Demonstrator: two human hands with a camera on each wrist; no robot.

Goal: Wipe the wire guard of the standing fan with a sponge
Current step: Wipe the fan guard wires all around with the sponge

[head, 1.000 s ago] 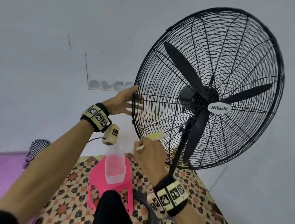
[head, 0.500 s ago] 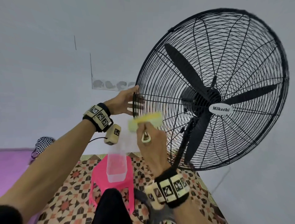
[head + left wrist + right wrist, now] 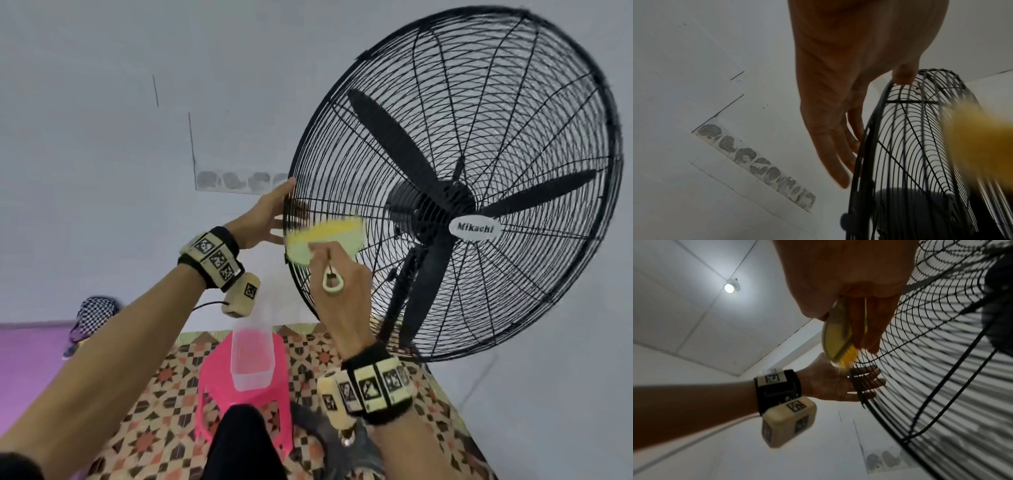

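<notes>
**Scrubbing tool pressed to the fan's wire guard**

A large black wire guard covers the head of a standing fan, with three dark blades behind the wires and a white oval label reading "Mikachi" at the hub. Against the guard's outer wires, on the side nearest the person, sits the sponge: a pale green and yellow cleaning tool, blurred, whose yellow underside looks bristly in the right wrist view. It touches the wires just beside the rim.

The right hand is clenched round the tool's pale handle, knuckles toward the camera, with the handle's looped end sticking out of the fist.

The left hand is just beyond the tool, at the guard's edge. Its fingers are straight and lie flat along the back of the rim, and the thumb rests on the rim wire; the hand steadies the guard without closing round it.

Both wrists wear black bands with patterned square markers.

Below the hands, a clear plastic container stands on a pink plastic stool, which sits on a patterned floor mat. A pale wall is behind the fan.
</notes>
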